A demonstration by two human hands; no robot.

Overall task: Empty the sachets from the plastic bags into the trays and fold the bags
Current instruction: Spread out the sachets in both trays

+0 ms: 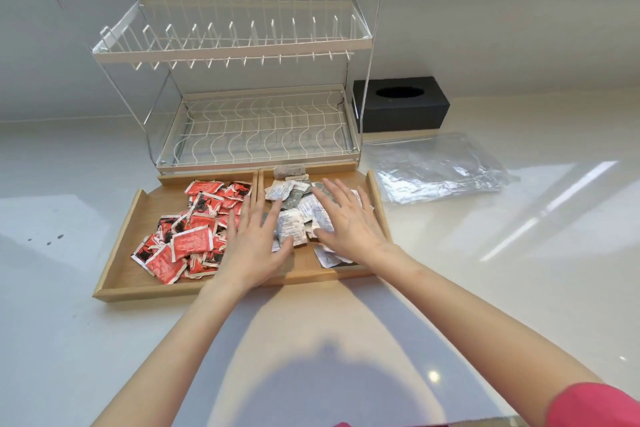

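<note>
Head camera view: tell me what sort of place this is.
Probably a kitchen counter. A two-tier dish rack stands on a pale glossy countertop against the wall, with a black tissue box beside it.

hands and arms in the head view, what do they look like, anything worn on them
Both hands are bare: the left hand and right hand show no gloves, rings, watch or bracelets. Both forearms are uncovered too. The only clothing in view is a pink sleeve high on the right arm at the bottom right corner; a sliver of the same pink shows at the bottom edge.
</note>
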